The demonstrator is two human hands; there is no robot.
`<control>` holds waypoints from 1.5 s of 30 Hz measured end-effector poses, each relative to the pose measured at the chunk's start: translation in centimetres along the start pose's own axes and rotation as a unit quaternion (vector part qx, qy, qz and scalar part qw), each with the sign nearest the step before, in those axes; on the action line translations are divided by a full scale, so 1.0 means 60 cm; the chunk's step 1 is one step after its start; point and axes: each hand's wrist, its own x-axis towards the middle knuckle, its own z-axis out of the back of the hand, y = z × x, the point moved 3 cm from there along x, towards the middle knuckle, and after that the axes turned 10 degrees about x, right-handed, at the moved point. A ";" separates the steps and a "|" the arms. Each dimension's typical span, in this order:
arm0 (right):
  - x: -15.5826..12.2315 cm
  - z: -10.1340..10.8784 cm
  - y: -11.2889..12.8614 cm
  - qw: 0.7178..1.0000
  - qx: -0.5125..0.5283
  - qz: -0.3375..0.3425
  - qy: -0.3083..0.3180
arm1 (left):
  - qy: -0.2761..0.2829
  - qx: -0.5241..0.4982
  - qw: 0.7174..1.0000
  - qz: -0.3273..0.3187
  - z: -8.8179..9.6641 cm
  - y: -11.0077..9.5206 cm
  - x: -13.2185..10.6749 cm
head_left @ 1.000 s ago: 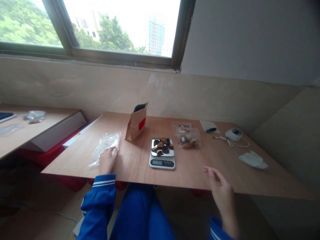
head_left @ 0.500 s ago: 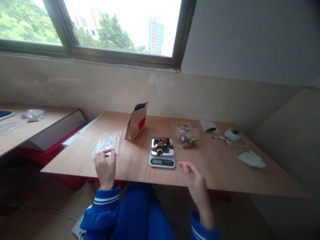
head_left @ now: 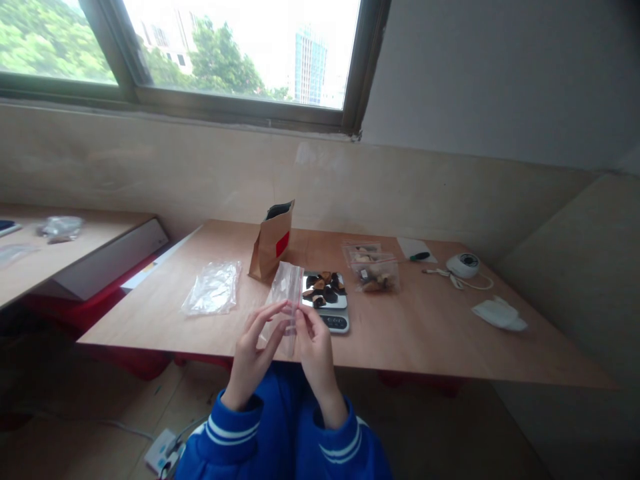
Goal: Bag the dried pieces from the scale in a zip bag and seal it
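Between my two hands is a clear zip bag (head_left: 286,283), held up in front of the scale. My left hand (head_left: 257,347) pinches its near left side with the fingertips. At the bag's right edge, along the zip, my right hand (head_left: 316,350) grips with thumb and fingers. Just behind them stands a white kitchen scale (head_left: 345,321), partly covered by the bag and my right hand. Dark brown dried pieces (head_left: 325,288) lie on its metal plate. A stack of clear plastic bags (head_left: 213,288) rests on the table to the left.
A brown paper bag (head_left: 270,247) with a red label stands open behind the scale. Filled zip bags (head_left: 375,273) lie to its right. Farther right are a green-and-black screwdriver (head_left: 420,256) on paper, a white dome camera (head_left: 464,265) with its cable, and a crumpled white tissue (head_left: 499,313).
My left hand has moved right from the stack of plastic bags with one clear zip bag. My right hand has come left to meet it and now grips the bag's edge.
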 end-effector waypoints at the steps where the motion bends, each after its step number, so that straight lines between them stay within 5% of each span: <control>1: 0.003 0.000 0.000 1.000 0.006 -0.004 -0.002 | -0.011 0.022 1.000 -0.010 0.000 0.005 -0.001; 8: 0.018 0.009 -0.003 0.999 0.007 -0.038 0.022 | -0.119 0.072 0.990 -0.016 -0.003 0.018 -0.002; 12: 0.043 0.057 0.013 0.998 -0.037 -0.046 -0.006 | -0.268 0.000 0.960 0.085 0.024 0.037 0.008; 15: 0.075 0.098 0.034 0.985 -0.155 0.007 0.080 | -0.292 -0.018 0.950 0.104 0.036 0.043 0.022; 20: 0.137 0.156 0.035 0.904 -0.389 0.163 0.062 | -0.268 -0.042 0.958 0.093 0.037 0.039 0.037; 26: 0.171 0.162 -0.038 0.790 -0.555 0.133 0.224 | -0.201 -0.089 0.962 0.163 0.008 0.055 0.036; 29: 0.180 0.166 -0.055 0.765 -0.584 0.126 0.241 | -0.211 -0.116 0.955 0.172 -0.005 0.059 0.032; 38: 0.187 0.175 -0.083 0.825 -0.489 0.151 0.238 | -0.207 -0.162 0.930 0.255 -0.035 0.061 0.021; 45: 0.189 0.179 -0.086 0.849 -0.459 0.194 0.175 | -0.173 -0.183 0.930 0.266 -0.048 0.057 0.016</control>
